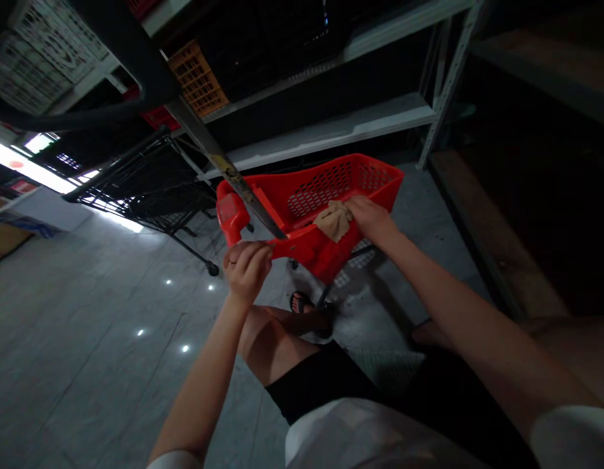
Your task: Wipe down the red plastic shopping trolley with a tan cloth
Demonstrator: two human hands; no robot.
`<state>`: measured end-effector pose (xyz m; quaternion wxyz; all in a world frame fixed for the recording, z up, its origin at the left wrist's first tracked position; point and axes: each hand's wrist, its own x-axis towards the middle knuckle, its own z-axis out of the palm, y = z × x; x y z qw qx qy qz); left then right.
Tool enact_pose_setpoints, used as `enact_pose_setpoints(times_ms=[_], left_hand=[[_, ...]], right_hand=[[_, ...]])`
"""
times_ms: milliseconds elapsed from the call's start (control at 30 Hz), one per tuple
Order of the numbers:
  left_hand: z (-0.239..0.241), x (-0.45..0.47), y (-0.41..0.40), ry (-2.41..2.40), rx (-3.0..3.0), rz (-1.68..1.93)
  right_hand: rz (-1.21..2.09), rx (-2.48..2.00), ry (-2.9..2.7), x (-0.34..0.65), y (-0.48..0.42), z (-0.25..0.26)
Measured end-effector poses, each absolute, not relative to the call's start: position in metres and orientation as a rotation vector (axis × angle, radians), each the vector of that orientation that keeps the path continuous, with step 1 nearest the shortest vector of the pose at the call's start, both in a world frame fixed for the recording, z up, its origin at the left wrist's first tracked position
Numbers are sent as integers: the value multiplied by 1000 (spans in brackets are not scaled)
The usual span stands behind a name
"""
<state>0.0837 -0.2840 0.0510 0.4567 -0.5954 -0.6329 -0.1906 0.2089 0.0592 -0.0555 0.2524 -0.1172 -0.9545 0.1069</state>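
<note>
In front of my knees stands a small red plastic shopping cart with perforated basket walls and a red handle. My left hand is closed round the cart's edge near the handle, its fingertips over the top. A tan cloth lies bunched over the near rim of the basket. My right hand grips that cloth at its right side, thumb and fingertips partly hidden by the rim. A grey metal pole with a yellow mark slants down to the cart between my hands.
A black wire cart on casters stands left of the red one. Behind runs a white metal shelf with an orange crate above. A dark rack with a wooden beam is at the right. The grey floor spreads left.
</note>
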Motion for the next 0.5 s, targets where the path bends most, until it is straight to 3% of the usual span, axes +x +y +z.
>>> enact_pose_setpoints(times_ms=[133, 333, 500], left_hand=[[54, 116, -250, -1603, -1794, -221], [60, 144, -166, -2231, -1616, 66], [59, 144, -163, -2451, -1585, 206]], right_hand=[[271, -472, -2548, 227, 33, -57], [264, -393, -2520, 241, -16, -41], [209, -305, -2597, 247, -23, -41]])
